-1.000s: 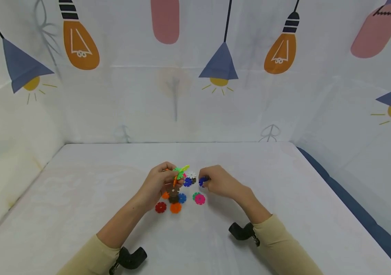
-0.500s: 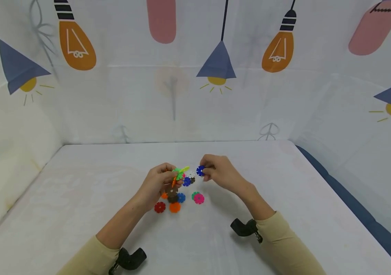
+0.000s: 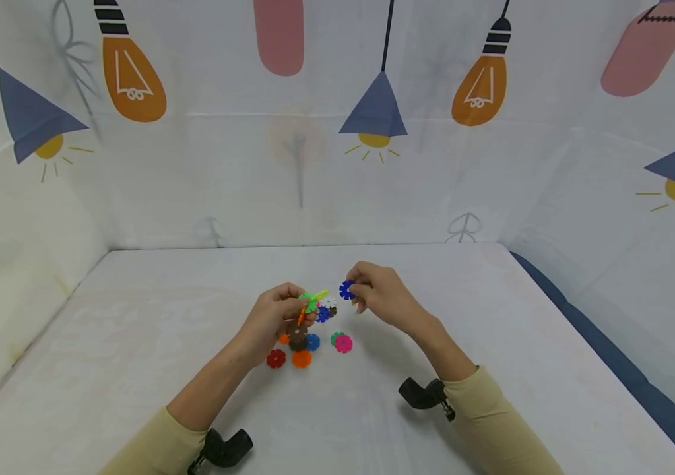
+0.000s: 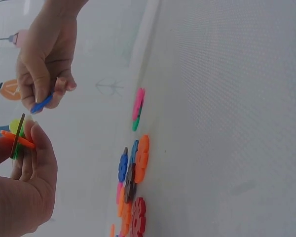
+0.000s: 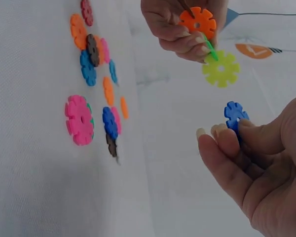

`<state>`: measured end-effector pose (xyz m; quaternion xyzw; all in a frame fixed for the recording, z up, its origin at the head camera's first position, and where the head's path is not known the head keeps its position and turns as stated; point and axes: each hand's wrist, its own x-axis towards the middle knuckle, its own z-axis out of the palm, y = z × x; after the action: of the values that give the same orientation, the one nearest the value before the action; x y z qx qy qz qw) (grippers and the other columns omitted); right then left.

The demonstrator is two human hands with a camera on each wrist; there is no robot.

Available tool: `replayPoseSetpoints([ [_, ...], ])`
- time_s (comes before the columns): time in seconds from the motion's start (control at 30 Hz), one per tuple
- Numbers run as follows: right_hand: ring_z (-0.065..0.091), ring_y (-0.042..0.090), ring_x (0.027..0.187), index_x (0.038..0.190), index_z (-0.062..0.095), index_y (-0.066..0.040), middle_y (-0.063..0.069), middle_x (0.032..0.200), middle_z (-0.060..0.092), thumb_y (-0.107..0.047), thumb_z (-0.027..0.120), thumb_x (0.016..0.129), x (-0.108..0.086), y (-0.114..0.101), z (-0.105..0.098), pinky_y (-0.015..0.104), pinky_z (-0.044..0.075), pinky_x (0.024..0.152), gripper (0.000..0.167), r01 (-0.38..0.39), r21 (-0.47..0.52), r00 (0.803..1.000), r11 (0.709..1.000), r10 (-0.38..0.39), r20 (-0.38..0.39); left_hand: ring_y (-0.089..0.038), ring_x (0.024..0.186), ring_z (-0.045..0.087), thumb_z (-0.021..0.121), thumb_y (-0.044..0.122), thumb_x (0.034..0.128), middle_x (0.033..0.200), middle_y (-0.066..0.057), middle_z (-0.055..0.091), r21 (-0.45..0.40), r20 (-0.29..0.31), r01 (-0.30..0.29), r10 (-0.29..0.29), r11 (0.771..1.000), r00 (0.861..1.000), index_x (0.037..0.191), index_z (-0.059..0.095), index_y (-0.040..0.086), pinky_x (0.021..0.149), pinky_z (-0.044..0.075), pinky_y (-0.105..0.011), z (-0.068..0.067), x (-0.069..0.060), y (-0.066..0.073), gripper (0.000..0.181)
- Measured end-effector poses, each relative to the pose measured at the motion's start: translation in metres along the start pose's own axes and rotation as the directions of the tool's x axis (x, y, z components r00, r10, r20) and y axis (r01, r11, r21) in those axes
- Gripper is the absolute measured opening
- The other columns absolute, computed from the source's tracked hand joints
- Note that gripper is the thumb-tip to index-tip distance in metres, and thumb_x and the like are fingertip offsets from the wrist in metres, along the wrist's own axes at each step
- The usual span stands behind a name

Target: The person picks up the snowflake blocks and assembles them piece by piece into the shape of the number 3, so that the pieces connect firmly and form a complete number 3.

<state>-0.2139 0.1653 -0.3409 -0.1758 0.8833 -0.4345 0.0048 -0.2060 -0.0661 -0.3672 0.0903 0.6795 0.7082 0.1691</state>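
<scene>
My left hand [image 3: 272, 318] pinches a joined cluster of notched discs: brown, orange [image 5: 198, 20], green [image 3: 309, 303] and yellow-green [image 5: 221, 69]. Between thumb and fingers of my right hand [image 3: 386, 297] is one blue disc [image 3: 346, 289], raised above the table. In the right wrist view the blue disc [image 5: 235, 116] stands apart from the yellow-green one. Loose discs lie below the hands: red [image 3: 276, 358], orange [image 3: 301, 359], light blue [image 3: 313, 342], and a pink one [image 3: 343, 344] overlapping a green one. Another blue disc [image 3: 322, 314] lies beside white and dark ones.
A white-covered table [image 3: 135, 343] extends around the discs. Behind it hangs a white cloth [image 3: 218, 165] printed with lamps and bulbs. Black curved pieces [image 3: 227, 448] are attached near both sleeves.
My right hand has lifted the blue disc up and away from the table. The left hand keeps its grip on the cluster and has barely moved.
</scene>
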Motion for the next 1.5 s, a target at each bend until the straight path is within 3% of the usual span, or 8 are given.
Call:
replayPoseSetpoints([
  [0.2, 0.06, 0.018, 0.064, 0.109, 0.06, -0.003, 0.012, 0.077, 0.063, -0.003, 0.054, 0.099, 0.0, -0.002, 0.0, 0.044, 0.06, 0.064, 0.011, 0.005, 0.071, 1.0, 0.997, -0.007, 0.028, -0.018, 0.078, 0.065, 0.049, 0.017, 0.1005, 0.085, -0.005, 0.064, -0.001, 0.014, 0.001, -0.001, 1.0, 1.0, 0.111, 0.051, 0.0, 0.072, 0.051, -0.027, 0.002, 0.0, -0.001, 0.02],
  [0.53, 0.061, 0.018, 0.06, 0.111, 0.064, -0.004, 0.011, 0.075, 0.062, -0.005, 0.054, 0.099, 0.001, -0.002, 0.001, 0.043, 0.06, 0.062, 0.015, 0.025, 0.089, 0.999, 0.996, -0.028, 0.037, -0.018, 0.078, 0.064, 0.051, 0.016, 0.1001, 0.085, -0.006, 0.064, -0.001, 0.035, -0.002, 0.002, 1.0, 0.999, 0.111, 0.051, -0.001, 0.075, 0.052, -0.027, 0.001, 0.0, -0.003, 0.02],
  [0.77, 0.062, 0.02, 0.058, 0.11, 0.066, -0.006, 0.011, 0.074, 0.062, -0.006, 0.055, 0.099, 0.0, -0.003, 0.003, 0.051, 0.059, 0.065, 0.016, 0.021, 0.111, 0.998, 0.994, -0.027, 0.053, -0.023, 0.082, 0.066, 0.052, 0.017, 0.0998, 0.087, -0.007, 0.065, 0.006, 0.043, 0.008, -0.008, 1.0, 0.999, 0.112, 0.051, -0.001, 0.08, 0.054, -0.029, 0.002, 0.0, -0.004, 0.022],
  [1.1, 0.062, 0.02, 0.059, 0.109, 0.067, -0.005, 0.011, 0.074, 0.063, -0.006, 0.054, 0.1, 0.0, -0.004, 0.006, 0.045, 0.059, 0.062, 0.016, 0.023, 0.116, 0.998, 0.993, -0.03, 0.057, -0.024, 0.084, 0.068, 0.052, 0.014, 0.0994, 0.091, -0.008, 0.068, 0.041, 0.037, 0.006, -0.008, 0.999, 0.999, 0.113, 0.052, -0.002, 0.082, 0.055, -0.028, 0.003, -0.001, -0.003, 0.021],
  [1.23, 0.061, 0.018, 0.059, 0.109, 0.067, -0.004, 0.011, 0.075, 0.063, -0.005, 0.054, 0.1, 0.0, -0.004, 0.008, 0.035, 0.059, 0.058, 0.016, 0.031, 0.119, 0.998, 0.992, -0.038, 0.059, -0.023, 0.083, 0.069, 0.052, 0.011, 0.0991, 0.094, -0.008, 0.07, 0.063, 0.016, 0.005, -0.006, 0.998, 1.0, 0.112, 0.053, -0.001, 0.082, 0.056, -0.03, 0.004, -0.002, -0.003, 0.018],
  [1.5, 0.061, 0.018, 0.059, 0.105, 0.066, -0.005, 0.019, 0.079, 0.065, -0.003, 0.054, 0.099, -0.001, -0.003, 0.01, 0.033, 0.058, 0.057, 0.013, 0.035, 0.131, 0.997, 0.991, -0.043, 0.058, -0.024, 0.08, 0.07, 0.051, 0.007, 0.0982, 0.097, -0.017, 0.071, 0.077, 0.003, -0.004, 0.004, 0.997, 1.0, 0.108, 0.054, -0.002, 0.075, 0.057, -0.033, 0.004, -0.003, -0.001, 0.014],
])
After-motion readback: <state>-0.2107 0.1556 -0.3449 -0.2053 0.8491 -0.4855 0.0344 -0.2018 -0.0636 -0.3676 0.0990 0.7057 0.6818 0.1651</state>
